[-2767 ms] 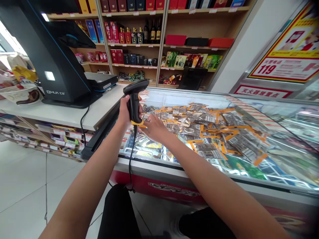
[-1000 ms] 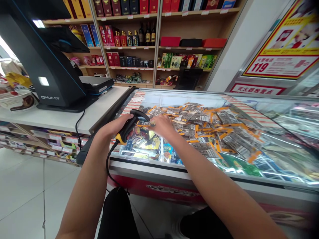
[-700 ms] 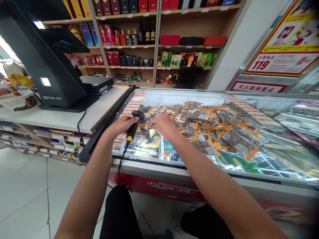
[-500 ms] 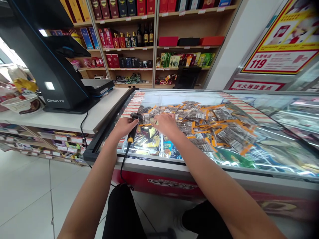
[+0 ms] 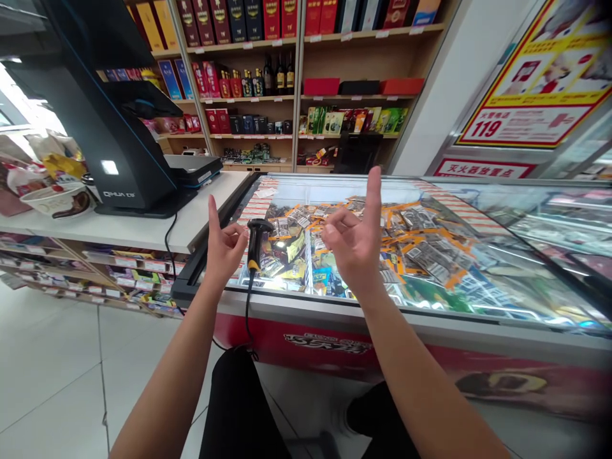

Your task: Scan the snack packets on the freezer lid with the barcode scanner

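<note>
My left hand (image 5: 224,250) is raised over the near left end of the chest freezer (image 5: 306,307), its index finger pointing up and the others bent. It holds nothing. Just right of it, a black and yellow barcode scanner (image 5: 255,245) lies on the glass top, its cable hanging over the front edge. My right hand (image 5: 357,245) is also raised and empty, with the index finger straight up and the other fingers bent. Under the glass, several orange-edged clear packets (image 5: 425,248) are heaped, along with yellow wrapped packs (image 5: 289,258).
On the left, a white counter (image 5: 210,210) bears a black checkout machine (image 5: 138,159) and a bowl-shaped tub (image 5: 60,201). Behind the freezer are wooden shelves (image 5: 248,97) of boxes and bottles. A wall poster (image 5: 530,95) is at the right.
My left hand has let go of the scanner and moved left. My right hand has lifted off the freezer top and moved right. Both index fingers now point up.
</note>
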`<state>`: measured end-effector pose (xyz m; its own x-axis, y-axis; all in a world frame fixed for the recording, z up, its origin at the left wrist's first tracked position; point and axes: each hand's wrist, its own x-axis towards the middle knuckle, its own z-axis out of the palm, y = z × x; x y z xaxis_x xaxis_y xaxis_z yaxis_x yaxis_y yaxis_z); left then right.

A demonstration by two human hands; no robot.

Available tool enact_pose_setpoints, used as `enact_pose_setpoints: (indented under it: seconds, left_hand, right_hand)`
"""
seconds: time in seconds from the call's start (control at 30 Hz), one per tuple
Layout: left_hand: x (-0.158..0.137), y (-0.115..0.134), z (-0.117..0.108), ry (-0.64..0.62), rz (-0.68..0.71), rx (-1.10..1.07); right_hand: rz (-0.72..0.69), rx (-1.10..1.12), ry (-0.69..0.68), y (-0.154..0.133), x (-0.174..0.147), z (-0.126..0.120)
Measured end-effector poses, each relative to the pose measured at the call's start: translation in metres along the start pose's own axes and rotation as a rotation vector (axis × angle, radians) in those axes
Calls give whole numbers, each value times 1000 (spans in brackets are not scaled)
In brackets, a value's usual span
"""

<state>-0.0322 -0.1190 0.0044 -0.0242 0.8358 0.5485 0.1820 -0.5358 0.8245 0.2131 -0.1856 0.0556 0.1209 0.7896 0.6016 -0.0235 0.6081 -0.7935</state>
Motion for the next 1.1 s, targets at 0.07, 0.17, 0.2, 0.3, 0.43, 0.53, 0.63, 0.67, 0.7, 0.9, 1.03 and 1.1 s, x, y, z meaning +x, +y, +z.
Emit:
enact_pose_setpoints:
  seconds: [0.07, 0.17, 0.2, 0.3, 0.43, 0.53, 0.63, 0.67, 0.7, 0.9, 1.03, 1.1]
  left_hand:
    - [-6, 8, -1, -32, -11, -41]
    - [-10, 7, -8, 34, -23, 35]
    - [-10, 3, -11, 82, -28, 82]
    - [-7, -13, -22, 216, -66, 182]
    - [-1, -34, -33, 257, -197, 144]
    - [1, -44, -36, 234, -291, 110]
    - [1, -54, -37, 186, -283, 228]
    - [2, -58, -37, 153, -264, 308]
    - [3, -61, -36, 108, -239, 402]
    - [34, -77, -5, -314, -72, 791]
    - [61, -75, 32, -440, -23, 844]
    - [66, -73, 46, -514, -2, 869]
  right_hand:
    - [48, -18, 5, 9, -3, -2]
    - [211, -99, 0, 34, 4, -3]
    - [292, -146, -27, 42, 7, 0]
    - [527, -320, -202, 59, 12, 23]
    - [591, -637, -369, 74, 9, 77]
    - [526, -862, -403, 86, 11, 111]
    - [575, -769, -384, 95, 14, 120]
    - [604, -680, -363, 96, 14, 117]
    - [622, -577, -332, 95, 12, 111]
    - [497, 33, -138, 65, -1, 31]
    - [494, 236, -55, 47, 1, -28]
    - [490, 285, -40, 44, 4, -54]
